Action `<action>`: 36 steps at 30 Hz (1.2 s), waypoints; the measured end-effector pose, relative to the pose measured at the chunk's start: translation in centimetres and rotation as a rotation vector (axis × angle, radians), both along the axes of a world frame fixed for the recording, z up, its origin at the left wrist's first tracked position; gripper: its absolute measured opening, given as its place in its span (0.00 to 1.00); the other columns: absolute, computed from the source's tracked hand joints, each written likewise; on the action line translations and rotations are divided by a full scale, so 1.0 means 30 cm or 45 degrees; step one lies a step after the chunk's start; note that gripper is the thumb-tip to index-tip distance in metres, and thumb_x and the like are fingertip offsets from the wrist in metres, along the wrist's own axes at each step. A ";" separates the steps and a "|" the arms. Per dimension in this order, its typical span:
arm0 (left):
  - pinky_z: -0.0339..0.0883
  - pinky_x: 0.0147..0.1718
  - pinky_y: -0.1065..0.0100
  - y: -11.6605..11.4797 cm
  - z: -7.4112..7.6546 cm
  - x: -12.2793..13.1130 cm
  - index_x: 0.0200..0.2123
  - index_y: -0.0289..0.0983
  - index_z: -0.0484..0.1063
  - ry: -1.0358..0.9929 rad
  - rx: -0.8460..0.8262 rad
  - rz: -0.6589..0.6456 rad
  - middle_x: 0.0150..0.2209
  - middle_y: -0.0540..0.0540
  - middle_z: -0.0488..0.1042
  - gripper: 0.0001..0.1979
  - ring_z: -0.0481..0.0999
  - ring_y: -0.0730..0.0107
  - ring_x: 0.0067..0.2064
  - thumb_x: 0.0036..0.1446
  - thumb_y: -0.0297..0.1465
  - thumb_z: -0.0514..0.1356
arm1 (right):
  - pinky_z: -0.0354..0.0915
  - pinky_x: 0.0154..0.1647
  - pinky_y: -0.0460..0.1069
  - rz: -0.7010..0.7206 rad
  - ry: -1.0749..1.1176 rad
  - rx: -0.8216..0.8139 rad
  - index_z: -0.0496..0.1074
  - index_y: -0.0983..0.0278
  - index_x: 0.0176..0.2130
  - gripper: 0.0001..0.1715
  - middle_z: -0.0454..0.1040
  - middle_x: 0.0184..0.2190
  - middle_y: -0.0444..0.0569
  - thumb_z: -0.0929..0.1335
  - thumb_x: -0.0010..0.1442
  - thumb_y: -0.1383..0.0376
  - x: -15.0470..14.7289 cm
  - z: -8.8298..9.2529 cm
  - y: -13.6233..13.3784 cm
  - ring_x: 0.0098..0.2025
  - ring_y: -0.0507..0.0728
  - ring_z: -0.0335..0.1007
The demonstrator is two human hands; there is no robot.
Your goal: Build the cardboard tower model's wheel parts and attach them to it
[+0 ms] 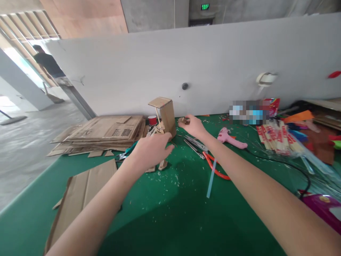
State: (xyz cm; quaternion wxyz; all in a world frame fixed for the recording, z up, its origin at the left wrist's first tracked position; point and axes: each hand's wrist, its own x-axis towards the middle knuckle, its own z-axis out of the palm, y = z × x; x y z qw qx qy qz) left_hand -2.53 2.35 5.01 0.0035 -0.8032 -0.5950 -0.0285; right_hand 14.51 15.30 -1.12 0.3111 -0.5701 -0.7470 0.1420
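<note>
A small cardboard model [167,115] with a flat roof and a thin stick post stands upright near the wall. My left hand [153,149] hovers at its front, fingers and thumb apart; I cannot tell whether a fingertip touches the base. Right of the model, my right hand [195,126] pinches a small cardboard piece [182,121]. Small cardboard scraps [163,165] lie below my left hand. Between my forearms are scissors [215,169] with orange handles, partly under my right forearm, and a translucent glue stick [211,181].
Stacked cardboard [106,131] and a cut sheet [89,181] occupy the left. Teal-handled pliers [125,154] lie by my left wrist. A pink glue gun [231,138] with a black cord, wrapped sticks [277,138] and a purple object [323,209] are right. A person [49,64] stands far left.
</note>
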 end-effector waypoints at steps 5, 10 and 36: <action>0.63 0.46 0.63 0.001 -0.031 -0.009 0.62 0.44 0.48 -0.253 0.155 -0.305 0.61 0.42 0.57 0.34 0.67 0.56 0.54 0.53 0.34 0.57 | 0.66 0.33 0.49 0.414 0.174 -0.189 0.72 0.62 0.36 0.20 0.77 0.33 0.48 0.67 0.52 0.49 0.019 0.059 -0.294 0.34 0.55 0.72; 0.65 0.35 0.68 -0.076 -0.114 0.040 0.48 0.42 0.65 -0.463 -0.227 -0.542 0.42 0.47 0.74 0.18 0.74 0.64 0.41 0.52 0.28 0.57 | 0.66 0.34 0.49 0.575 0.192 -0.416 0.71 0.60 0.35 0.14 0.76 0.33 0.45 0.66 0.56 0.53 0.081 0.026 -0.514 0.34 0.55 0.73; 0.67 0.37 0.61 -0.190 -0.303 0.034 0.45 0.41 0.69 -0.425 -0.105 -0.209 0.39 0.45 0.75 0.20 0.74 0.58 0.41 0.55 0.46 0.54 | 0.53 0.20 0.49 -0.082 -0.841 -0.087 0.66 0.63 0.40 0.20 0.74 0.32 0.52 0.58 0.60 0.52 0.325 -0.088 -0.473 0.28 0.58 0.70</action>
